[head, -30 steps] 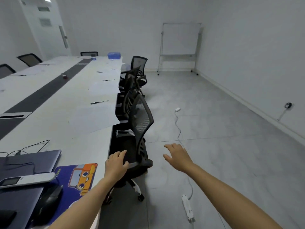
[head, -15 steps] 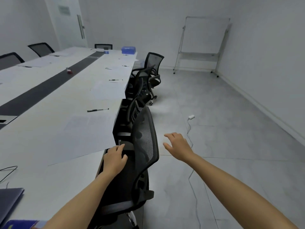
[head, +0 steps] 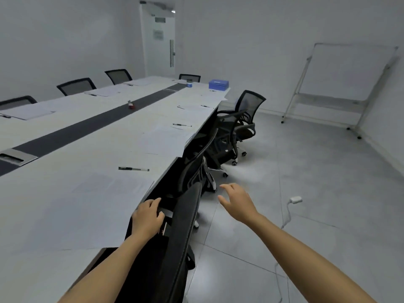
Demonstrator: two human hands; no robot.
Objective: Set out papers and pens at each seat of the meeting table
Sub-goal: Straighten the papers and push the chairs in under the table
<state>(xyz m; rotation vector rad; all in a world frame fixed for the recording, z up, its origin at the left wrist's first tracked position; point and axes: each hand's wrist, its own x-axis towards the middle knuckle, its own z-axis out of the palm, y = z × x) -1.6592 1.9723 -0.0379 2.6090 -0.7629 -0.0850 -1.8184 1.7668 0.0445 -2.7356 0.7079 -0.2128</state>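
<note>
Our left hand point(head: 148, 217) sits at the near right edge of the meeting table point(head: 109, 149), fingers bent over a dark part of the nearest chair point(head: 185, 232), probably its armrest, in what looks like a clasp. Our right hand point(head: 237, 201) hangs in the air over the floor tiles, fingers spread loose and holding nothing. The task's things are already on the table: a sheet of paper point(head: 105, 193) lies at this seat with a black pen point(head: 133, 169) just beyond it. A second sheet point(head: 166, 138) and a second pen point(head: 182, 125) lie at the seat farther along, and more sheets show on the far and left sides. We judge the setting-out nearly done and this moment to be about the chair, not the stationery. The main risk is the near sheet, whose right edge seems to reach the table's lip or slightly past it. If the chair or our forearm brushes that edge, the paper could slide, crease or drop to the floor. A knock to the table could also set the pen rolling out of place. On the floor to the right a white cable point(head: 286, 217) snakes toward us, so a careless step or a chair castor could snag it. The next chair point(head: 194, 171) stands close, so the two could collide.
</note>
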